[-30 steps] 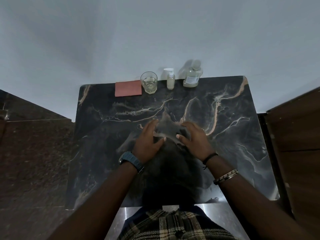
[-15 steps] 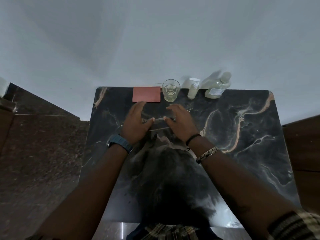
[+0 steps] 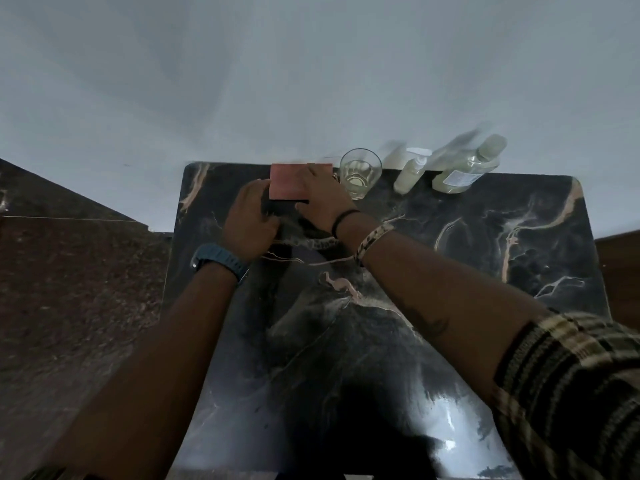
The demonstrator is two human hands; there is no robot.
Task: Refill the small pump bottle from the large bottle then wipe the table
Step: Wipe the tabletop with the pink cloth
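Note:
A flat red cloth [image 3: 285,183] is at the back left of the dark marble table [image 3: 485,271]. My left hand [image 3: 249,220] grips its left edge, and my right hand [image 3: 322,199] lies over its right side with fingers closed on it. The cloth's near edge looks raised, with a dark shadow under it. The small pump bottle [image 3: 410,176] with a white pump stands upright at the back edge. Right of it stands the large clear bottle [image 3: 465,169], partly filled with pale liquid. Neither hand touches either bottle.
A clear drinking glass [image 3: 360,173] with a little pale liquid stands just right of my right hand, close to its knuckles. A pale wall runs behind the table. Dark stone surfaces [image 3: 69,271] flank the table's left, brown wood [image 3: 620,271] its right.
Both hands have moved from the table's middle toward the back left and taken hold of the red cloth. The view has shifted left as well.

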